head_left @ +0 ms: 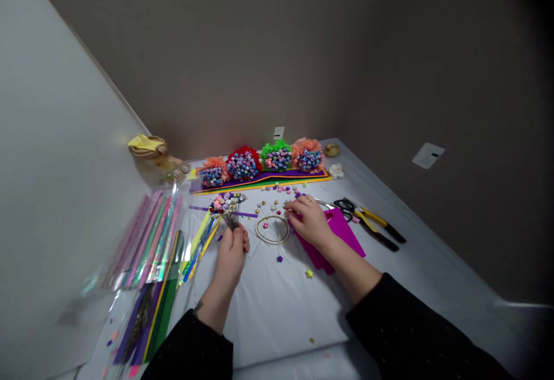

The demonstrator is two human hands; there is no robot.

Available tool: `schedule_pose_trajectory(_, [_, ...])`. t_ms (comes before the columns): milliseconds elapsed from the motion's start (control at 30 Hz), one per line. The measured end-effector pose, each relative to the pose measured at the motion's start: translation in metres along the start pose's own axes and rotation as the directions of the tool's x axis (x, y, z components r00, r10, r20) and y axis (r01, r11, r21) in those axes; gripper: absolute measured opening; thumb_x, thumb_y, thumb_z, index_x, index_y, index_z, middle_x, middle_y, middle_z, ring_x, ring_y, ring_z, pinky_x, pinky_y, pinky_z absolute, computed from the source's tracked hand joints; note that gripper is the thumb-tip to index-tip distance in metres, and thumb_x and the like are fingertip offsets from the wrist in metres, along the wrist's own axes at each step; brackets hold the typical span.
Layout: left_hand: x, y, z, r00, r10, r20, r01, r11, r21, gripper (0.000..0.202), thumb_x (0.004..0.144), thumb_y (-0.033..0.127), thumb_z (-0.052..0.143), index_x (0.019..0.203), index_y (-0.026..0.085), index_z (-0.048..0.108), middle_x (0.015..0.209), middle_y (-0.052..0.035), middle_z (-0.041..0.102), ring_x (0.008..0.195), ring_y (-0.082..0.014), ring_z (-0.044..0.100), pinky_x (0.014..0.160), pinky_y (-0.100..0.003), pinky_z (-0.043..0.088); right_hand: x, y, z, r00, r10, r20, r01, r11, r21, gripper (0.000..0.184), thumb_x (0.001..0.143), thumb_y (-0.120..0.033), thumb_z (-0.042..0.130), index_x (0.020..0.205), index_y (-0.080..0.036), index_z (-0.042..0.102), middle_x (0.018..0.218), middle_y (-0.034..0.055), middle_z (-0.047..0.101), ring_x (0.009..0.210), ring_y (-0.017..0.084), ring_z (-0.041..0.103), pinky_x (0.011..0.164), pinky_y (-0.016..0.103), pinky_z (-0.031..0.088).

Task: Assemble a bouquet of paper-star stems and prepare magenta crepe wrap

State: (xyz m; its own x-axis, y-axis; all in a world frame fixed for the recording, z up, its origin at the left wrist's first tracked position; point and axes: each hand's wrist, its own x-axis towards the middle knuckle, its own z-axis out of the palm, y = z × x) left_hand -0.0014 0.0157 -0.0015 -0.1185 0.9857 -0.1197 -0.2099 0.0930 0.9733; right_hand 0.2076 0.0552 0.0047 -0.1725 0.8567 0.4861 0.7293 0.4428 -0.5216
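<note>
My left hand (pixel 232 256) is closed around the thin wire stems of a bunch of small paper stars (pixel 225 202) in pink, lilac, red and gold. The star heads fan out above my fist. My right hand (pixel 310 219) hovers over the left corner of a magenta sheet (pixel 346 236), fingers curled together at the tips; what they pinch, if anything, is too small to make out. Between the hands lies a thin gold hoop (pixel 272 244) with a pink star (pixel 265 226) inside it. Loose stars (pixel 285 188) are scattered just beyond the right fingertips.
Several crepe-wrapped star bouquets (pixel 242 164) stand along the back on coloured sheets. Scissors (pixel 345 207) and yellow-black pliers (pixel 378 227) lie at the right. Packs of paper strips (pixel 149 236) cover the left side. A purple star (pixel 279 259) and yellow star (pixel 309 274) lie nearer me.
</note>
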Motion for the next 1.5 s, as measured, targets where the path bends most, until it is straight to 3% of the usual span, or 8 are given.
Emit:
schedule_pose_trajectory(233, [-0.001, 0.002, 0.005, 0.999, -0.052, -0.006, 0.052, 0.998, -0.029, 0.027, 0.081, 0.044, 0.055, 0.079, 0.02, 0.044, 0.058, 0.0084, 0.04, 0.044, -0.0047, 0.036, 0.042, -0.017, 0.028, 0.0, -0.004, 0.024, 0.966, -0.015, 0.259, 0.069, 0.978, -0.199, 0.02, 0.085, -0.018, 0.055, 0.094, -0.025, 0.071, 0.093, 0.0074, 0.062, 0.091, 0.023, 0.046, 0.077, 0.034, 0.036])
schedule_pose_trajectory(367, [0.0, 0.002, 0.004, 0.997, -0.076, -0.015, 0.075, 0.995, -0.073, 0.028, 0.079, 0.044, 0.058, 0.078, 0.02, 0.044, 0.057, 0.0086, 0.04, 0.044, -0.0044, 0.036, 0.041, -0.016, 0.027, 0.003, -0.012, 0.031, 0.925, -0.116, 0.361, 0.18, 0.972, -0.149, 0.018, 0.084, -0.019, 0.058, 0.093, -0.028, 0.071, 0.098, 0.0062, 0.06, 0.096, 0.022, 0.044, 0.079, 0.033, 0.033])
schedule_pose_trajectory(733, [-0.002, 0.011, 0.006, 0.959, -0.273, 0.069, 0.282, 0.938, -0.203, 0.038, 0.069, 0.046, 0.07, 0.075, 0.018, 0.045, 0.055, 0.0082, 0.04, 0.044, -0.0039, 0.034, 0.041, -0.015, 0.026, 0.005, -0.014, 0.04, 0.854, -0.213, 0.475, 0.341, 0.919, -0.2, 0.01, 0.087, -0.025, 0.057, 0.089, -0.021, 0.065, 0.1, 0.0072, 0.057, 0.096, 0.022, 0.041, 0.078, 0.034, 0.031])
schedule_pose_trajectory(867, [-0.001, 0.016, 0.003, 0.937, -0.314, 0.151, 0.346, 0.891, -0.293, 0.039, 0.067, 0.043, 0.074, 0.075, 0.017, 0.045, 0.055, 0.0081, 0.04, 0.044, -0.0034, 0.034, 0.041, -0.015, 0.027, 0.005, -0.01, 0.034, 0.869, -0.305, 0.39, 0.38, 0.916, -0.129, 0.008, 0.086, -0.023, 0.058, 0.089, -0.023, 0.065, 0.098, 0.0062, 0.057, 0.096, 0.02, 0.042, 0.08, 0.033, 0.033])
schedule_pose_trajectory(1000, [-0.003, 0.022, 0.002, 0.898, -0.363, 0.249, 0.429, 0.85, -0.305, 0.035, 0.071, 0.04, 0.072, 0.072, 0.017, 0.045, 0.057, 0.0055, 0.045, 0.048, -0.0055, 0.044, 0.045, -0.016, 0.037, 0.001, -0.011, 0.021, 0.919, -0.392, 0.039, 0.394, 0.913, -0.107, 0.017, 0.086, -0.013, 0.054, 0.083, -0.024, 0.066, 0.087, 0.0031, 0.057, 0.091, 0.017, 0.044, 0.083, 0.031, 0.035])
schedule_pose_trajectory(1100, [-0.008, 0.02, 0.003, 0.839, -0.449, 0.306, 0.515, 0.837, -0.185, 0.029, 0.076, 0.038, 0.068, 0.077, 0.016, 0.05, 0.063, 0.0007, 0.054, 0.057, -0.011, 0.056, 0.052, -0.022, 0.047, -0.002, -0.017, 0.011, 0.877, -0.46, -0.139, 0.442, 0.886, -0.142, 0.019, 0.086, -0.011, 0.052, 0.083, -0.024, 0.066, 0.085, 0.0024, 0.056, 0.091, 0.017, 0.044, 0.085, 0.032, 0.036])
schedule_pose_trajectory(1300, [-0.018, 0.011, 0.01, 0.755, -0.482, 0.445, 0.577, 0.81, -0.102, 0.035, 0.075, 0.044, 0.068, 0.076, 0.017, 0.046, 0.057, 0.0049, 0.047, 0.045, -0.0057, 0.043, 0.042, -0.017, 0.035, -0.001, -0.022, 0.008, 0.799, -0.574, -0.177, 0.537, 0.815, -0.217, 0.012, 0.085, -0.016, 0.057, 0.083, -0.026, 0.065, 0.088, 0.0019, 0.057, 0.094, 0.017, 0.043, 0.083, 0.031, 0.036])
schedule_pose_trajectory(1500, [-0.022, 0.015, 0.015, 0.712, -0.513, 0.48, 0.625, 0.774, -0.102, 0.041, 0.071, 0.046, 0.071, 0.075, 0.018, 0.042, 0.054, 0.0081, 0.041, 0.041, -0.0025, 0.033, 0.04, -0.014, 0.024, -0.001, -0.019, 0.014, 0.829, -0.549, -0.105, 0.519, 0.826, -0.219, 0.013, 0.087, -0.022, 0.057, 0.081, -0.029, 0.066, 0.088, 0.001, 0.058, 0.094, 0.017, 0.042, 0.083, 0.031, 0.033])
